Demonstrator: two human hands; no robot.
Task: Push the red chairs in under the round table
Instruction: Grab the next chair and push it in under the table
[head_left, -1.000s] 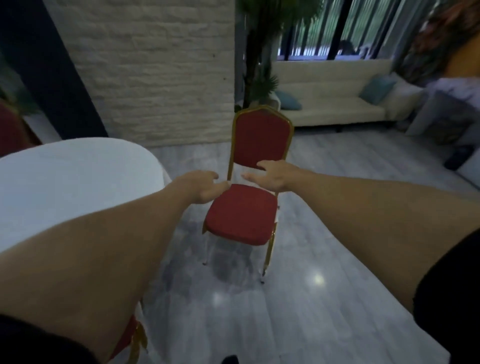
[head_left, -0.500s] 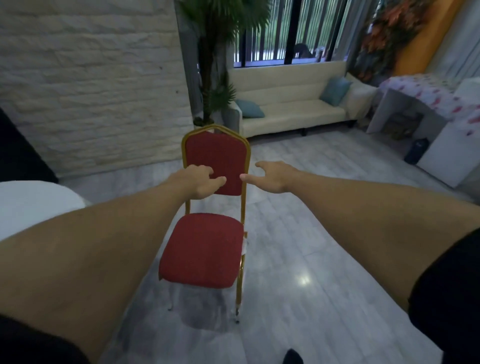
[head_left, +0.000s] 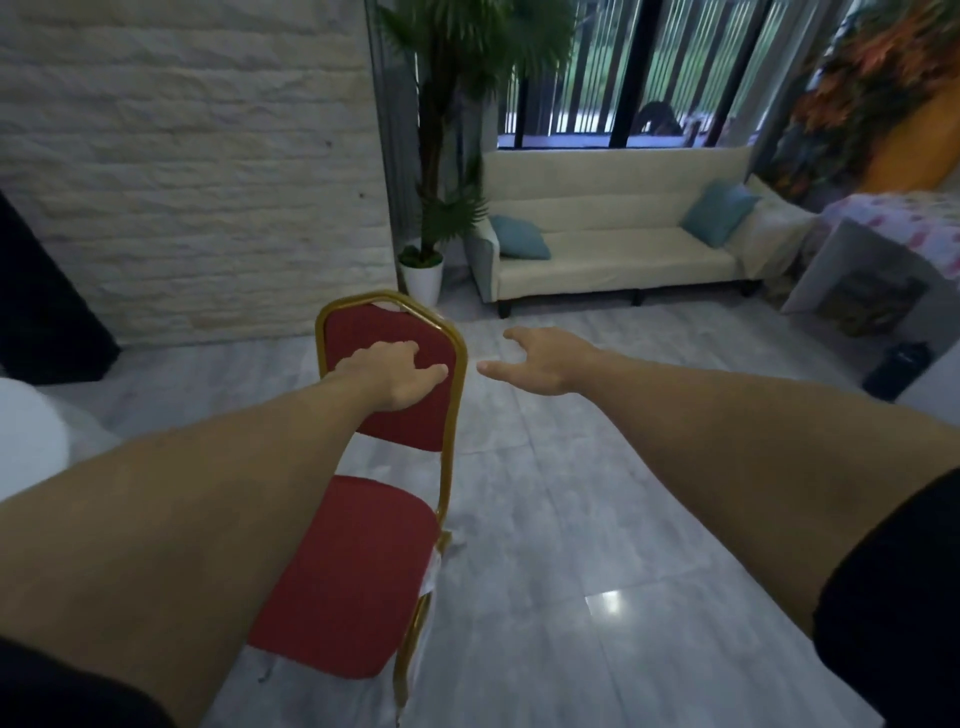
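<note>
A red chair (head_left: 358, 566) with a gold metal frame stands on the grey tiled floor in front of me, its seat toward me and its backrest away. My left hand (head_left: 397, 371) hovers in front of the red backrest, fingers loosely spread; whether it touches the backrest I cannot tell. Just right of the backrest's gold edge, my right hand (head_left: 545, 358) is open in the air, a short gap from the frame. Only a sliver of the white round table (head_left: 28, 441) shows at the far left edge.
A cream sofa (head_left: 613, 244) with blue cushions stands along the window at the back. Left of it is a potted palm (head_left: 431, 218) beside a white brick wall. A covered table (head_left: 893, 244) and a dark bin (head_left: 901, 361) are at the right. Open floor lies right of the chair.
The view has swung right and closer to the chair; the table has slid almost out of view. Both hands have moved up from the seat to the backrest's height, and the right hand has opened wider.
</note>
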